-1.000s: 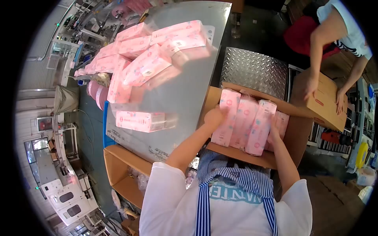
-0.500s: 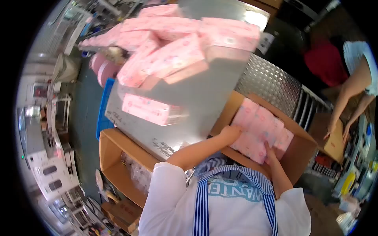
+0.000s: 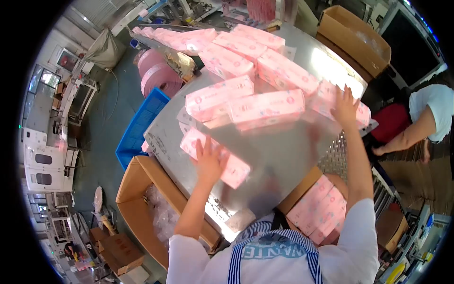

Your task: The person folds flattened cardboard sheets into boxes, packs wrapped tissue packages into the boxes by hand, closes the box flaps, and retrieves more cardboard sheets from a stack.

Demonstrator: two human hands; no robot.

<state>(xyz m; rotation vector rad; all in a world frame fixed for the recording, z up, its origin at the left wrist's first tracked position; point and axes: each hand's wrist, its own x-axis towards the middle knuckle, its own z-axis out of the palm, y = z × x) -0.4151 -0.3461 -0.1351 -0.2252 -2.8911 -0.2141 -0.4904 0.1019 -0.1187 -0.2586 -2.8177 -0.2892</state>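
My left hand [image 3: 209, 161] lies with spread fingers on a pink tissue pack [image 3: 235, 173] near the table's left front edge. At the right side of the table, my right hand [image 3: 346, 108] rests on another pink tissue pack [image 3: 324, 100], its fingers stretched out and apart. Between and beyond the hands, several more pink packs [image 3: 267, 106] lie in a loose pile. A carton [image 3: 299, 190] filled with pink packs [image 3: 318, 208] stands against the near right table edge, partly hidden by my right arm.
The metal table [image 3: 265, 161] spans the middle. At left are a blue crate [image 3: 142, 124] and a carton [image 3: 137, 189] holding clear plastic. Pink rolls [image 3: 163, 78] stand behind. Another carton [image 3: 352, 40] is at the far right, and a co-worker [image 3: 428, 113] bends over cardboard.
Both hands have left the packs in the carton and moved onto the table, the left to the single pack, the right to one at the right. The view has shifted.
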